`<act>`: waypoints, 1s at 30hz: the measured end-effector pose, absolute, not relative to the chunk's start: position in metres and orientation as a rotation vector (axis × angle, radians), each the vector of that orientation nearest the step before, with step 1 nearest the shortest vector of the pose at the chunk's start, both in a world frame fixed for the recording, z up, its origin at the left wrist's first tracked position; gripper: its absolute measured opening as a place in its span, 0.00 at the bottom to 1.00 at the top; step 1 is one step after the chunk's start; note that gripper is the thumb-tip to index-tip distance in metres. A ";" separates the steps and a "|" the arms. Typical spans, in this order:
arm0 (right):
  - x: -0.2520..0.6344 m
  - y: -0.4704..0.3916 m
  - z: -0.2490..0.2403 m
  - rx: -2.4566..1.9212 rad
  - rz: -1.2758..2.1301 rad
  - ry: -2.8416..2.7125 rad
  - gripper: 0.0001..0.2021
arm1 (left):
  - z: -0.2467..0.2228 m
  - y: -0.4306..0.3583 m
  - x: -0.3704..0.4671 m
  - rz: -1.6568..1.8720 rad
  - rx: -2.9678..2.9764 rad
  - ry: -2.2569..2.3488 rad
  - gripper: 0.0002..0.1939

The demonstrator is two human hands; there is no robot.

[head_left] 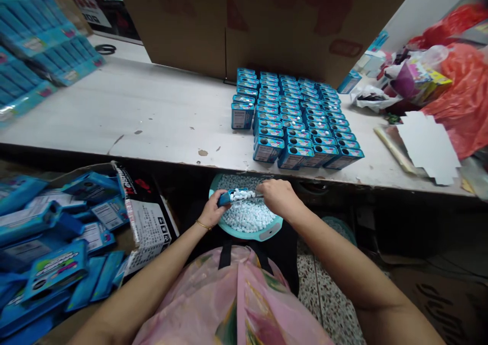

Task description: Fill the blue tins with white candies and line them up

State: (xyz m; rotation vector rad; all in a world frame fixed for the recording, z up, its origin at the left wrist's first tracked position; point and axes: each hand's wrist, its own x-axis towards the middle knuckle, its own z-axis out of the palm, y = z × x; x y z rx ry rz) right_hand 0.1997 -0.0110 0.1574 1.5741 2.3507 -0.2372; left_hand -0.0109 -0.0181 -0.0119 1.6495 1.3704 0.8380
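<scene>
My left hand [212,210] is closed around a small blue carton [224,199], tilted over the basin. My right hand [281,197] is closed on the handle of a scoop [260,196], heaped with small white pellets [243,194]. The scoop's front end meets the carton's opening; its edges are mostly hidden under the pellets. Below both hands sits a turquoise basin [263,235] full of pale pellets [247,218], resting at my lap.
Rows of blue cartons [301,116] stand on the white table [171,111], before a large cardboard box [244,24]. At left, an open cardboard box [147,223] holds many blue cartons. Packed cartons [38,34] are stacked back left. Red plastic bags [465,85] and flat white card [429,144] lie right.
</scene>
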 end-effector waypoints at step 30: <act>0.280 -0.048 0.117 2.236 -0.458 2.418 0.16 | 0.046 0.010 -0.004 1.123 1.342 1.097 0.21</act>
